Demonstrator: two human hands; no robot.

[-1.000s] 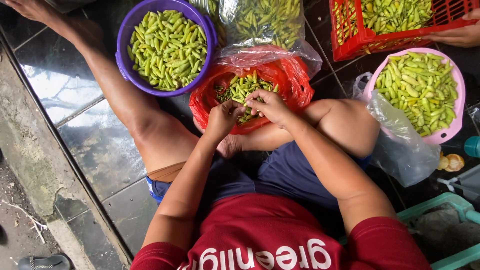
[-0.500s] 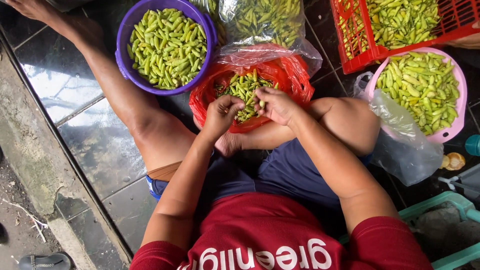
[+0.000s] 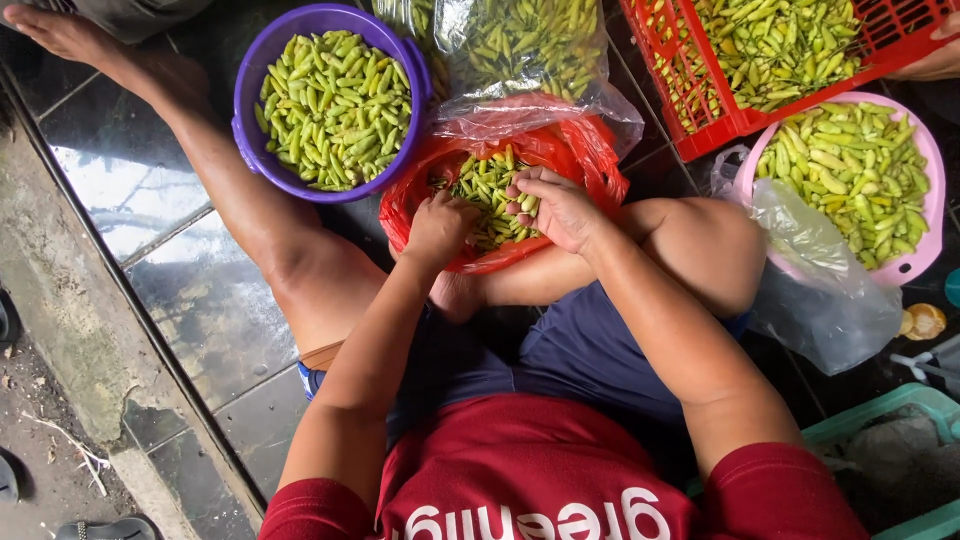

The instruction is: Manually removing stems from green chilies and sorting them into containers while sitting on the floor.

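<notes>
Sat on dark tiles (image 3: 215, 310), red plastic bag (image 3: 590, 160) of green chillies (image 3: 485, 185) lying open just ahead of the bent right knee. Chillies piled loosely in the bag, long axes mixed, many running roughly away from the body, tips pointing every way; no single direction to be told. Left hand (image 3: 440, 225) curled at the near edge of the bag, fingers bent onto the chillies, grip on any one pod impossible to tell. Right hand (image 3: 560, 205) cupped over the middle of the heap, fingertips (image 3: 522, 190) pressed among the pods, loosely closed on a few.

Compared with half a second before: both hands settled lower onto the pile, right hand spread further across the bag mouth, left hand drawn closer beside it. Bag unmoved.

Purple bowl (image 3: 250, 80) of chillies just left of the bag, clear bag (image 3: 530, 40) of chillies behind it, touching. Red crate (image 3: 700, 110) and pink bowl (image 3: 925, 170), both filled, off to the right. Another person's hand (image 3: 935, 60) at the crate's far edge.
</notes>
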